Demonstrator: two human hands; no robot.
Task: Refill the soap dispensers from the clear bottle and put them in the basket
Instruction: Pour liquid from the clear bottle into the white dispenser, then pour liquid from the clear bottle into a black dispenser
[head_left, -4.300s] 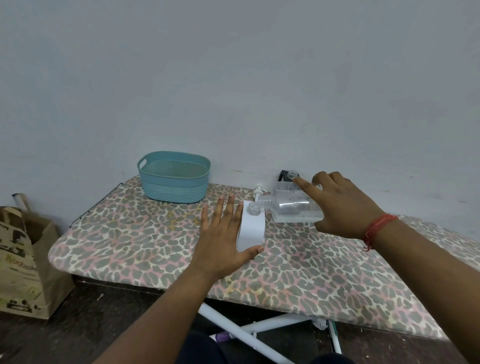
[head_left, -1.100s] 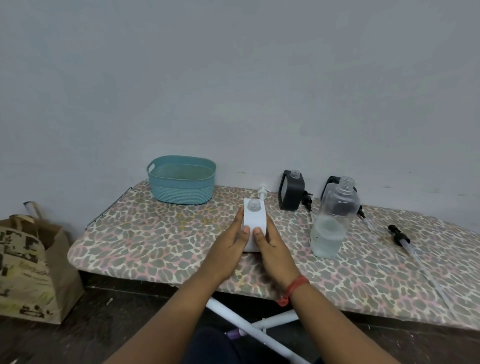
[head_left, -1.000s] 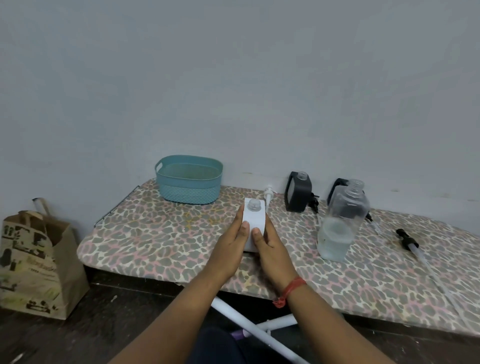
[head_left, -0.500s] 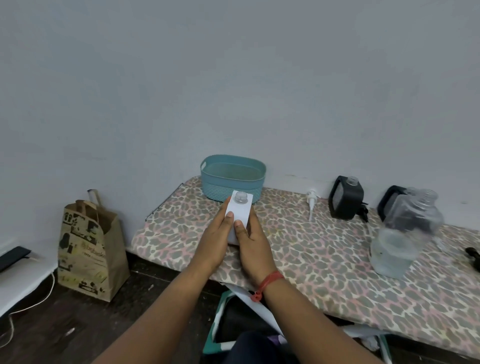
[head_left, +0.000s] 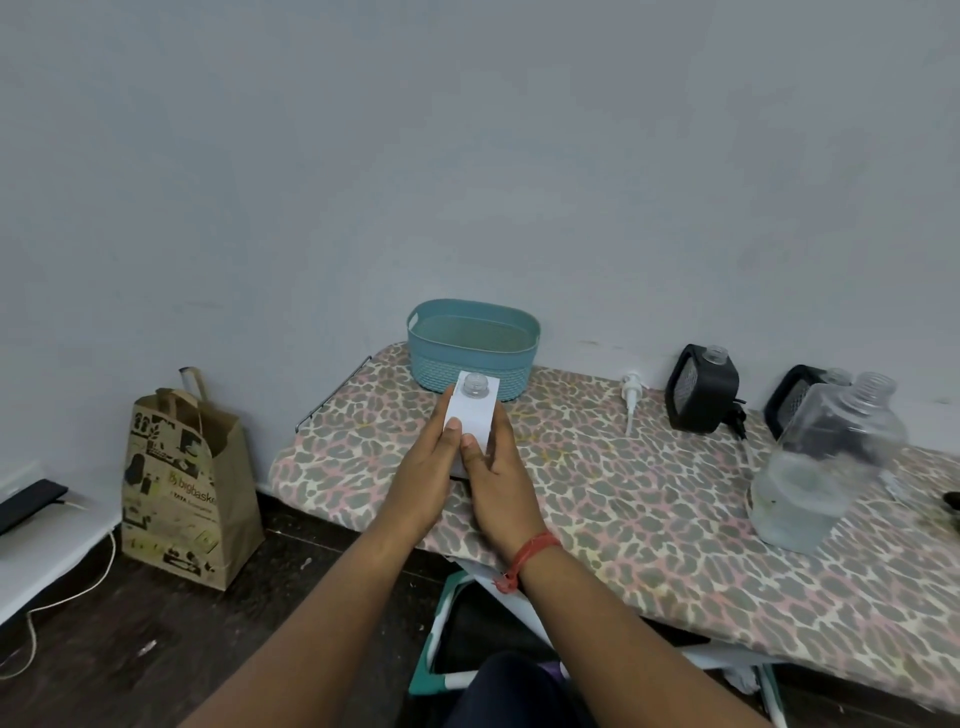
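We hold the white dispenser between both hands above the leopard-print board, its long axis running away from us and tilted a little to the right, with the open neck at the far, upper end pointing towards the basket. The pump is off it; a white pump lies on the board to the right, well apart.

The basket sits at the far left corner of the board against the wall, just beyond the dispenser's neck. The board's left edge, with its wire rail, falls away to the floor close to our left wrist, and a paper bag stands on the floor beyond it. Between the dispenser and the basket the cover is bare, and bare cover also runs to the right as far as the pump. Further right stand two black dispensers near the wall and the clear bottle, upright and holding liquid at the bottom.

Our left hand clamps the dispenser's left side, thumb on its near face. Our right hand clamps the right side, thumb beside the left one, fingers wrapped behind. Both forearms reach forward, converging; a red thread circles the right wrist.
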